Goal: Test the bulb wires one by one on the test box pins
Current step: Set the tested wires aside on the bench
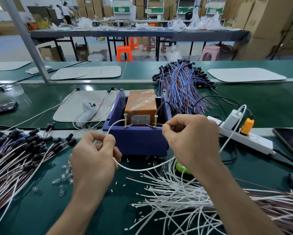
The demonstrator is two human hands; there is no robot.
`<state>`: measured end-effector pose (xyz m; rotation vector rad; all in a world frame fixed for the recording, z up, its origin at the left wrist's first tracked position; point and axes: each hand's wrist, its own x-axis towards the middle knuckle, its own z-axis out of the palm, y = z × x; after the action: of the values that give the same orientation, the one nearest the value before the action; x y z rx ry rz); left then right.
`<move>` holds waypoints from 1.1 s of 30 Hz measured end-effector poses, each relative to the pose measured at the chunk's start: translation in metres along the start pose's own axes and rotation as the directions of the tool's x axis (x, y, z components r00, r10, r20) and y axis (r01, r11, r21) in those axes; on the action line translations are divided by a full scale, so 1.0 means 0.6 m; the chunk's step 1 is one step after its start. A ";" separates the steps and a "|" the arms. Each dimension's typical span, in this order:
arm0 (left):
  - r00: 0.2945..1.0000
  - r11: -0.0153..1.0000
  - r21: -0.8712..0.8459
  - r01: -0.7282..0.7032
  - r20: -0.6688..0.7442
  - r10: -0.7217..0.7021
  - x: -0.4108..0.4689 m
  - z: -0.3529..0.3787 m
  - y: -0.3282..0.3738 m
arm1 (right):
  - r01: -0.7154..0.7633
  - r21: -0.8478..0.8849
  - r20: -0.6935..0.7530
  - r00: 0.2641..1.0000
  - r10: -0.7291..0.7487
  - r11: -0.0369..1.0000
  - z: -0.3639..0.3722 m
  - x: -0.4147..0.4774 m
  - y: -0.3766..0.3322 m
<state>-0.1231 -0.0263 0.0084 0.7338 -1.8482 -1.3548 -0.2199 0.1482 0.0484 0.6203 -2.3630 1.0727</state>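
The bulb wire [139,169], white, sags in front of the blue test box [139,141] between both hands. The left hand [94,158] pinches it below an end arched onto the left pin [125,120], and the right hand [191,138] pinches the other end against the right pin [156,122]. Loose white wires [176,200] crowd the table [40,206] under the right wrist. Black-capped wires [15,153] lie to the left and a power strip [247,139] to the right.

A white wire [142,169] touches both pins [125,120] on blue box [139,139]
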 end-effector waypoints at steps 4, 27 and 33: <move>0.999 0.998 0.055 -0.034 0.032 0.033 -0.005 0.003 0.001 | 0.008 -0.015 0.004 1.000 -0.007 1.000 0.003 -0.002 -0.001; 0.986 0.949 0.270 -0.164 0.023 0.164 -0.015 0.003 0.006 | 0.007 0.007 0.008 1.000 -0.007 1.000 0.000 -0.001 -0.002; 0.979 0.942 0.265 -0.204 0.029 0.204 -0.018 0.003 0.005 | 0.003 0.004 -0.001 1.000 -0.003 1.000 0.000 -0.001 -0.003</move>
<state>-0.1184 -0.0163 0.0084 0.6523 -2.0703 -0.9860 -0.2184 0.1475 0.0492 0.6240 -2.3587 1.0763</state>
